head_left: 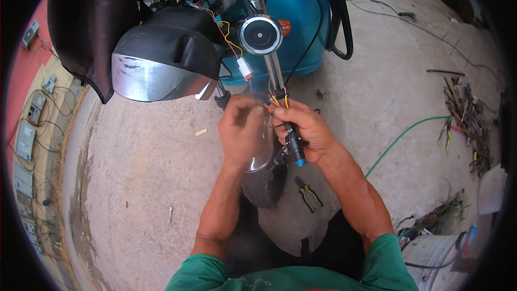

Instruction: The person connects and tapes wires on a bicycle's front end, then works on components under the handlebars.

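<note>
Red and yellow thin insulated wires [276,100], centre of frame: pinched in my right hand [307,127], thumb to forefinger. Black blue-rimmed cylinder [295,146]: below, against that hand. My left hand [240,132]: curled, blurred, hold uncertain. Step, seemingly: wire-joining; next calls for steady fingertips.

Free passage lies over the pale grey concrete floor [145,151] to the left of the left hand [240,126], whereas the chrome-rimmed black disc [260,35] and silver metal tube [273,70] obstruct the way ahead, and the dark rounded wheel [264,191] the way below.
</note>
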Action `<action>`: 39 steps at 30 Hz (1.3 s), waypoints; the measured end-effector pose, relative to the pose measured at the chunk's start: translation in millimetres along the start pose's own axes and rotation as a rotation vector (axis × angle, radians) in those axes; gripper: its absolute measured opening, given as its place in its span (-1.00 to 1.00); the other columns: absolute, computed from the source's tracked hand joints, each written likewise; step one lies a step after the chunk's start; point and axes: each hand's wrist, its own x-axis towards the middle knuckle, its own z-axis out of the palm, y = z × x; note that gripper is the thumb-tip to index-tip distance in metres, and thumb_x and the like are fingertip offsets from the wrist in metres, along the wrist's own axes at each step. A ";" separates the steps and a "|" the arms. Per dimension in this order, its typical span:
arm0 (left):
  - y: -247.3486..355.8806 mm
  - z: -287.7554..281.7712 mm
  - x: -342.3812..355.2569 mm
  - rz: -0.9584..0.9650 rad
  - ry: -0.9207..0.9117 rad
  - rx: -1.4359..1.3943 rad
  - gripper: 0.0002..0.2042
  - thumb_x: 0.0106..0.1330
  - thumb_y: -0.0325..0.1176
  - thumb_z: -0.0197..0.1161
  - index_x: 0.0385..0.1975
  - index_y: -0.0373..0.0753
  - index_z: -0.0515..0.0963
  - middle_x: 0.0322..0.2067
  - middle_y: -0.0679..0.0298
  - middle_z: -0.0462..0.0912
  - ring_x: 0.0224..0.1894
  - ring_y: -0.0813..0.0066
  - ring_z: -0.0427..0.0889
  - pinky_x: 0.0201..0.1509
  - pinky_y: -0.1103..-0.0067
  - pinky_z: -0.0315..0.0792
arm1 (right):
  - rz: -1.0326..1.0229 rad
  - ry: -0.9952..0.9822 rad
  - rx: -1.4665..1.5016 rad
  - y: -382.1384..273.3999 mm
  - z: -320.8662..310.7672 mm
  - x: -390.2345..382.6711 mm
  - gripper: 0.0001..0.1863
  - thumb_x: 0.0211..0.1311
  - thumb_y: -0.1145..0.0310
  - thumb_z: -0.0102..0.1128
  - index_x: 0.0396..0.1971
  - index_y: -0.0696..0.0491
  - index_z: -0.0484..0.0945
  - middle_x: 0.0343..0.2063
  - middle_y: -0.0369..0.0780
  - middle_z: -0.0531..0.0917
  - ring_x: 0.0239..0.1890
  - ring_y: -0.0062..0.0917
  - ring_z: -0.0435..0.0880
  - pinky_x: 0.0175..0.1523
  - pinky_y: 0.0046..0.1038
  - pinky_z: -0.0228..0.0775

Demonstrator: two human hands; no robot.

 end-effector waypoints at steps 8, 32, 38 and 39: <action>22.4 2.0 -17.1 -0.073 0.265 0.006 -0.83 0.32 -0.60 0.27 -0.13 -0.39 0.54 -0.26 0.24 0.62 -0.21 0.58 0.58 -0.04 0.62 0.48 | -0.204 0.165 -0.148 5.0 2.4 0.0 -0.78 0.27 0.40 0.27 -0.13 0.09 0.52 -0.40 -0.39 0.57 -0.47 -0.77 0.48 -0.35 -0.70 0.35; 18.7 10.6 5.0 -0.314 -0.010 -0.158 -0.92 0.28 -0.58 0.32 -0.26 -0.38 0.63 -0.26 0.28 0.62 -0.20 0.57 0.59 -0.03 0.63 0.44 | -0.425 0.239 -0.547 8.6 -12.3 2.3 -0.84 0.21 0.49 0.37 -0.28 0.15 0.57 -0.38 -0.39 0.62 -0.33 -0.81 0.52 -0.22 -0.69 0.37; 18.1 6.3 11.5 -0.513 -0.061 -0.353 -0.89 0.27 -0.52 0.34 -0.24 -0.33 0.62 -0.23 0.28 0.65 -0.15 0.56 0.58 -0.02 0.62 0.44 | -0.470 0.180 -0.575 8.7 -9.0 1.2 -0.86 0.21 0.51 0.36 -0.28 0.16 0.57 -0.37 -0.36 0.64 -0.32 -0.80 0.53 -0.20 -0.66 0.40; 16.7 4.9 12.9 -0.536 -0.085 -0.400 -0.88 0.27 -0.50 0.34 -0.23 -0.31 0.61 -0.23 0.28 0.65 -0.13 0.55 0.58 -0.01 0.61 0.43 | -0.471 0.179 -0.575 7.8 -9.1 0.7 -0.86 0.21 0.51 0.36 -0.28 0.16 0.57 -0.37 -0.36 0.64 -0.32 -0.80 0.53 -0.20 -0.66 0.40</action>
